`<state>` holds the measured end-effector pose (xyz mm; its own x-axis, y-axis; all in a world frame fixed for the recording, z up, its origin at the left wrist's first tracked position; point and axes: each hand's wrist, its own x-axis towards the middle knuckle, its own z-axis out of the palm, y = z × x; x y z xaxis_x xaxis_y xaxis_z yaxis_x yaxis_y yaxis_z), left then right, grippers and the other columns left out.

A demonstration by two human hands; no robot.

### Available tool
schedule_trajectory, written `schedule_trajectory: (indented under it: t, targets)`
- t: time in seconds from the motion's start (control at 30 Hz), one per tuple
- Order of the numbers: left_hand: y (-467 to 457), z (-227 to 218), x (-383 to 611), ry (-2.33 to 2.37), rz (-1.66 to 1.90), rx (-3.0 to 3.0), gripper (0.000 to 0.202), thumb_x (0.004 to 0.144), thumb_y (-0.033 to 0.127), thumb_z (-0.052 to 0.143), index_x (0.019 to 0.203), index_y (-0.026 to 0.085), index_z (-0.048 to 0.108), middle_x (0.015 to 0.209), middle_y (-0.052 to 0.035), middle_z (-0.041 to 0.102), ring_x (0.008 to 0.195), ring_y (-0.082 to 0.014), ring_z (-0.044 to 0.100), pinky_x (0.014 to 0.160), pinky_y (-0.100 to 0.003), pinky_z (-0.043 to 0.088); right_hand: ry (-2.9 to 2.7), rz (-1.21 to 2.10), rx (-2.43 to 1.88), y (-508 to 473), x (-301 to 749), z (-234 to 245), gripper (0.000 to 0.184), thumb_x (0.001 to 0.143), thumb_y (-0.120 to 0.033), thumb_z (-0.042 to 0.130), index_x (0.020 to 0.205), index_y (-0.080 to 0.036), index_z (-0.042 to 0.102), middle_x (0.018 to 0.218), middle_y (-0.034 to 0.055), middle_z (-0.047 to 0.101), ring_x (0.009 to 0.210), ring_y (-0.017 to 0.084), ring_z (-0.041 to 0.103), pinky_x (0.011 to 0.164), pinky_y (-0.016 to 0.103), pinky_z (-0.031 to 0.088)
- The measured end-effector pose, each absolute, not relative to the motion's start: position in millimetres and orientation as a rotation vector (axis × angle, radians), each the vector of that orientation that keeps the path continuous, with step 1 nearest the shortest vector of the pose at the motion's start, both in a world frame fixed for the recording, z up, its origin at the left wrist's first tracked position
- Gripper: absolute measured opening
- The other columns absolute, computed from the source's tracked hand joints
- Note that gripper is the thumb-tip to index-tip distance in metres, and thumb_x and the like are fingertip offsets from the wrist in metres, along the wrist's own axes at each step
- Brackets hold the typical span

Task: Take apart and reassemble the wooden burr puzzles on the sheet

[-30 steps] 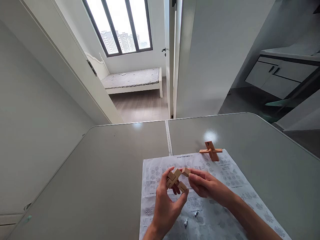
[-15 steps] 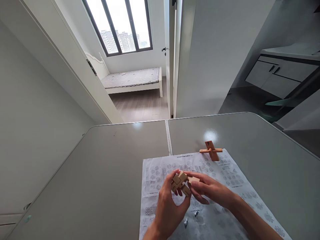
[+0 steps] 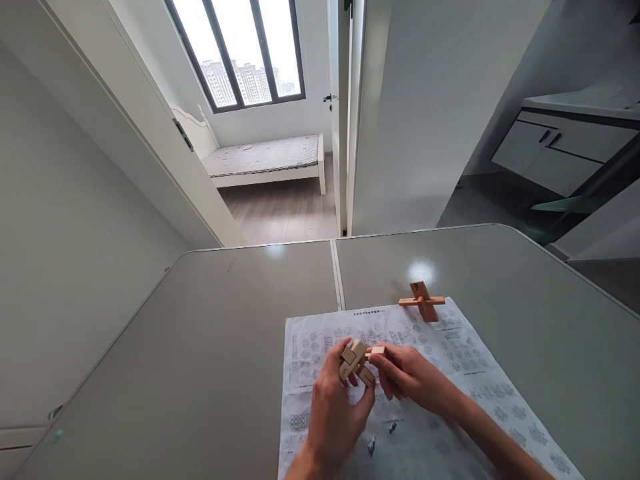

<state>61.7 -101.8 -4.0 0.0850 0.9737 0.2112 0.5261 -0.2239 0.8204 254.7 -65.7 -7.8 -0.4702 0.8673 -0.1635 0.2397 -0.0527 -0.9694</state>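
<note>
In my left hand (image 3: 336, 400) is a pale wooden burr puzzle (image 3: 353, 359), its interlocked notched blocks gripped between thumb and fingers. Dark marks show on some of its block ends. My right hand (image 3: 407, 377) pinches a separate-looking wooden puzzle piece (image 3: 379, 351) at the puzzle's right side; whether the two interlock there I cannot tell. Both hands are above a printed paper sheet (image 3: 430, 427) covered with small diagrams. Fingers hide the underside of the puzzle.
An orange-brown wooden cross-shaped puzzle (image 3: 421, 302) stands at the sheet's far edge. Two small shiny dark objects (image 3: 371, 445) lie on the paper near my wrists. The grey table (image 3: 225, 360) has a seam down its middle. Beyond are a doorway and a bed (image 3: 265, 157).
My right hand has shifted slightly left and up, its fingers now closed more tightly on the piece. My left hand and the puzzle have moved a little to the left.
</note>
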Motion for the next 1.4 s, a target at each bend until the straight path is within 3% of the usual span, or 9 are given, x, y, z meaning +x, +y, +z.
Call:
schedule_trajectory:
  t: [0.13,0.3,0.57,0.73,0.97,1.4]
  targets:
    - [-102.7,-6.4,61.8,1.495,1.032,1.84,0.057,0.086,0.017,0.069,0.14,0.027,0.053,0.118,-0.0048,0.076,0.088,-0.0184,0.077,0.067,-0.026,0.065,-1.862,1.281,-1.274,-68.7,251.0,-9.7,0.05,0.111,-0.059,0.039,0.082,-0.023,0.058,0.059,-0.0027,0.062,0.053,0.016,0.052,0.06,0.028,0.041]
    - [-103.4,-6.0,62.3,1.544,0.989,1.9,0.059,0.084,0.017,0.07,0.139,0.028,0.053,0.119,-0.0043,0.076,0.091,-0.0208,0.079,0.07,-0.03,0.067,-1.997,1.068,-1.311,-71.5,249.2,-13.2,0.046,0.111,-0.057,0.038,0.082,-0.024,0.052,0.068,-0.0004,0.065,0.057,0.018,0.056,0.062,0.029,0.039]
    - [-103.1,-2.2,63.0,1.575,1.003,1.965,0.058,0.082,0.016,0.072,0.136,0.027,0.054,0.116,-0.0044,0.078,0.091,-0.0223,0.08,0.08,-0.035,0.068,-1.955,1.199,-1.248,-70.0,247.0,-7.5,0.046,0.111,-0.055,0.039,0.079,-0.024,0.05,0.073,0.0013,0.07,0.063,0.019,0.06,0.066,0.029,0.042]
    - [-102.5,-3.0,62.8,1.572,1.076,2.058,0.06,0.082,0.014,0.072,0.138,0.028,0.056,0.118,-0.004,0.079,0.097,-0.0234,0.08,0.081,-0.033,0.068,-1.957,1.071,-1.291,-71.8,246.1,-17.4,0.046,0.11,-0.059,0.042,0.081,-0.025,0.051,0.073,0.0028,0.068,0.061,0.02,0.056,0.063,0.031,0.04]
    - [-102.9,-8.4,60.4,1.576,1.053,2.046,0.061,0.083,0.015,0.079,0.138,0.028,0.056,0.108,-0.0019,0.082,0.088,-0.0228,0.082,0.079,-0.032,0.067,-1.907,0.957,-1.304,-76.7,241.3,-28.4,0.046,0.11,-0.057,0.041,0.079,-0.025,0.051,0.069,0.0028,0.067,0.057,0.019,0.055,0.061,0.03,0.039]
    - [-104.2,-8.8,60.9,1.573,1.063,2.002,0.057,0.083,0.017,0.078,0.135,0.029,0.056,0.103,-0.0001,0.082,0.084,-0.0212,0.081,0.079,-0.033,0.067,-1.842,0.992,-1.292,-79.8,236.2,-26.7,0.044,0.111,-0.054,0.044,0.084,-0.023,0.061,0.071,0.003,0.07,0.059,0.019,0.06,0.061,0.03,0.042]
